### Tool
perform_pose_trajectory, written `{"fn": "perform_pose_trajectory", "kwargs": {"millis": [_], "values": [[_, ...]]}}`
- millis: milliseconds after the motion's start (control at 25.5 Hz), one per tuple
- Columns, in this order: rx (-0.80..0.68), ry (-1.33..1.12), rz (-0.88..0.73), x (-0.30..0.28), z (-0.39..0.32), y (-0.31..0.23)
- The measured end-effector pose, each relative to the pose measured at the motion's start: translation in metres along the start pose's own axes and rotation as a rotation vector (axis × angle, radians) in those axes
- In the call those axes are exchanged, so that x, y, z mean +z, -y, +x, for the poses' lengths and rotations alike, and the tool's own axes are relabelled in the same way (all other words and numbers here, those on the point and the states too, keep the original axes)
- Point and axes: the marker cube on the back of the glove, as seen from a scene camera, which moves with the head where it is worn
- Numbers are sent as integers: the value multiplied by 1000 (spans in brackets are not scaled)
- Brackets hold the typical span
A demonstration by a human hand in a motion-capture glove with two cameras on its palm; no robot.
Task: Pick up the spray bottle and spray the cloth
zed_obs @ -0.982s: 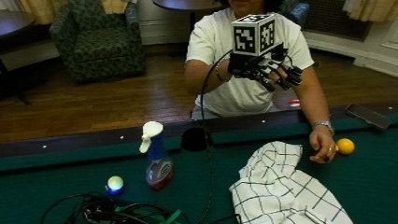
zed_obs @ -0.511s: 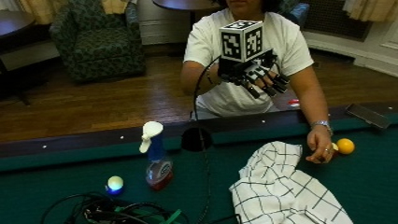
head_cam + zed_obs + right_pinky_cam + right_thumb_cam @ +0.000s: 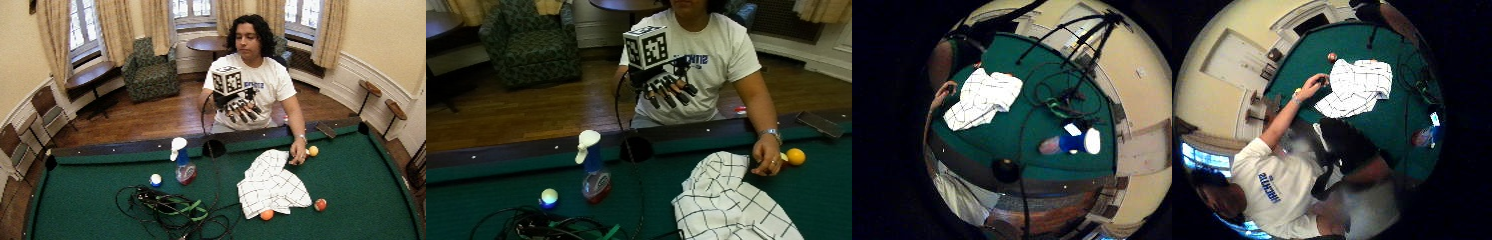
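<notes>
Right now I see the gloved right hand (image 3: 667, 90) raised in the air in front of the person's chest, above the rail of the pool table (image 3: 486, 200). Its fingers are spread and point down, and they hold nothing. The spray bottle (image 3: 594, 167) stands upright on the green felt near the rail, well apart from this hand. Just beside it lies a small white ball (image 3: 549, 196). The checked cloth (image 3: 729, 200) lies crumpled on the felt, with the bare left hand (image 3: 767, 161) at its edge, next to an orange ball (image 3: 795, 156).
</notes>
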Motion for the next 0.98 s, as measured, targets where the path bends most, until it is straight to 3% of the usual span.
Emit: {"fn": "perform_pose_trajectory", "kwargs": {"millis": [275,628,982], "values": [[199,48,109,-18,56,-30],[291,156,277,-18,149,-65],[429,398,258,12,205,-102]]}}
